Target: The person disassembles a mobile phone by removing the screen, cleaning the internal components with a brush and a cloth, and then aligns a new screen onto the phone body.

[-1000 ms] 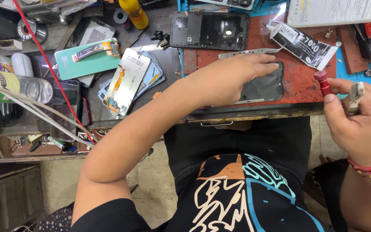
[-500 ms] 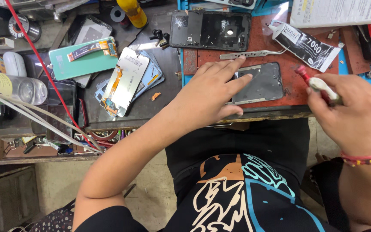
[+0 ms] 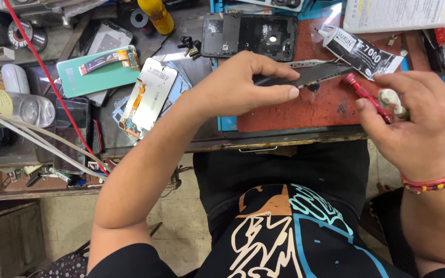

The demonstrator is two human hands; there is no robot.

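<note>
gripping a dark phone panel [image 3: 310,74] by its near end, the left hand [image 3: 238,87] holds it tilted up on edge over the red mat [image 3: 305,110], thumb under and fingers curled over the top. the panel's long axis runs left to right along the bench, its free end pointing toward the right hand [image 3: 418,118], which sits just beside that end near the front edge. the right hand is closed on a red tool [image 3: 366,95], slanted with its tip up and left toward the panel, so it is the nearer one to the free end; something pale is also tucked among its fingers, too hidden to name. the panel's held end is covered by the left palm, and its face is edge-on, hard to read. a black glue tube [image 3: 361,51] lies behind, toward the back of the mat, and a phone frame [image 3: 248,33] beyond it.
</note>
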